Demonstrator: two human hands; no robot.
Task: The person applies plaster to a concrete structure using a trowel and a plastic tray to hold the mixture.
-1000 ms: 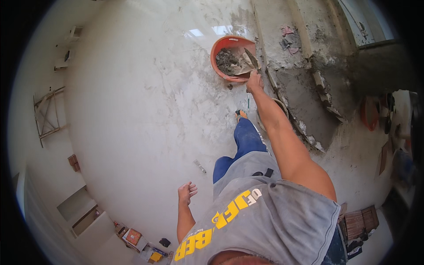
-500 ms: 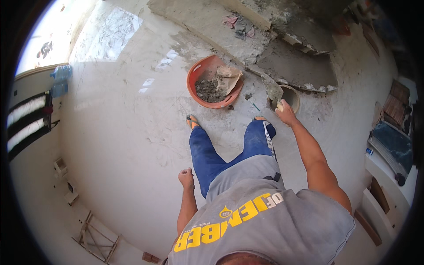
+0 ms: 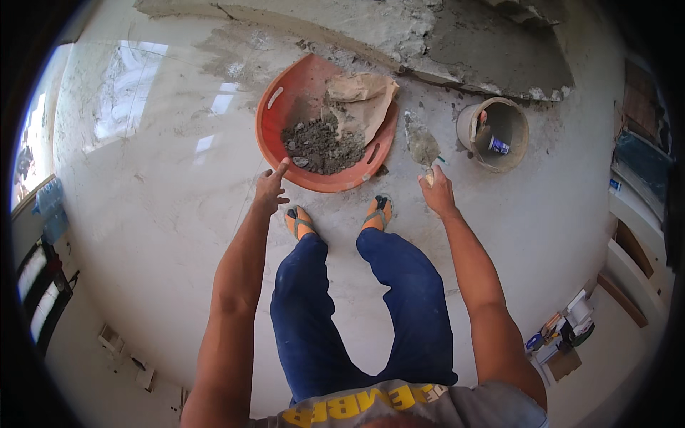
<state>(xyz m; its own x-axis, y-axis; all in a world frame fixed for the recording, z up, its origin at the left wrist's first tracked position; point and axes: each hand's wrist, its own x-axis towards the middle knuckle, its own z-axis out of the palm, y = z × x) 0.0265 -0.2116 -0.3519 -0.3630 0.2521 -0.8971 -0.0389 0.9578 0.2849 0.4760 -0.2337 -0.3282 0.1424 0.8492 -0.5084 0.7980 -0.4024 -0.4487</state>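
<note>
My right hand (image 3: 437, 191) grips the handle of a trowel (image 3: 422, 146), its grey-smeared blade pointing away from me above the floor. Just left of the trowel stands an orange tub (image 3: 268, 135) with slots in its rim. Dark crumbly mortar (image 3: 322, 148) lies in the tub, and a torn brown paper bag (image 3: 365, 107) rests over its far right side. At the tub's near left rim is my left hand (image 3: 270, 189), fingers apart and holding nothing. Whether its fingertip touches the rim, I cannot tell.
A dirty round bucket (image 3: 467, 135) holding a few small items stands right of the trowel. Beyond is a raised concrete step (image 3: 492, 53) with wet grey mortar. My sandalled feet (image 3: 301, 221) are close to the tub. Tools and boards lie along the right wall.
My right hand has brought the trowel leftward, away from the bucket. My left hand has reached forward to the tub and its fingers have spread. The view has shifted closer to the tub.
</note>
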